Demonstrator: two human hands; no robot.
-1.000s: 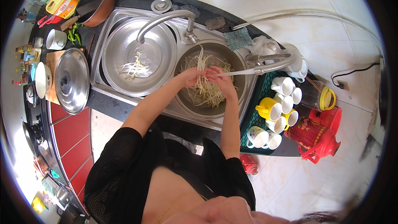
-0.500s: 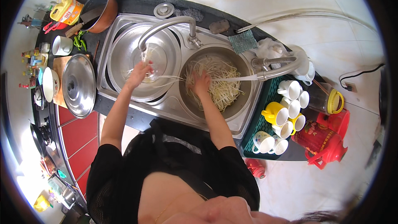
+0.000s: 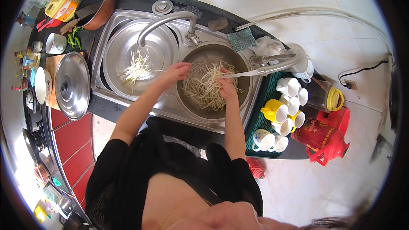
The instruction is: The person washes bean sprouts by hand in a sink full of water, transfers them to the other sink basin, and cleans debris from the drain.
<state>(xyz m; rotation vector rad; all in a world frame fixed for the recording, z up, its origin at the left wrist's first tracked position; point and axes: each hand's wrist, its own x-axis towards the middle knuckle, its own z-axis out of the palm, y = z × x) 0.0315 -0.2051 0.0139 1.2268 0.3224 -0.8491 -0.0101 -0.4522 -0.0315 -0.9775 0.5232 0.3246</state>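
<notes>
Brought left hand [image 3: 177, 73] back from the steel basin [image 3: 164, 55] to the left rim of the round sink [image 3: 243, 59] since half a second ago; left a fuller clump of sprouts [image 3: 135, 69] in that basin than a second ago. Can see the main heap of bean sprouts [image 3: 202, 91] in the round sink, at the centre of the frame. Has right hand [image 3: 228, 88] against the heap's right side, fingers curved toward the stems; cannot tell if clamped on them. Has left grip with fingers bunched, nothing clearly held; cannot tell for sure. Has water [image 3: 243, 74] running from the right tap [image 3: 283, 66] onto or just past the right fingers.

Could drop strands on the sink ledge [image 3: 170, 104], from limp, tangled stems in a loose hold; could scatter some by lifting through the stream.

Farther out on the bench [image 3: 104, 106]: pan lid [image 3: 72, 86] at left, tray [image 3: 254, 121] of cups [image 3: 286, 86] at right. Cannot make out right fingertips behind stems and water, left palm, or sink floor under the heap; far left lost in glare.
</notes>
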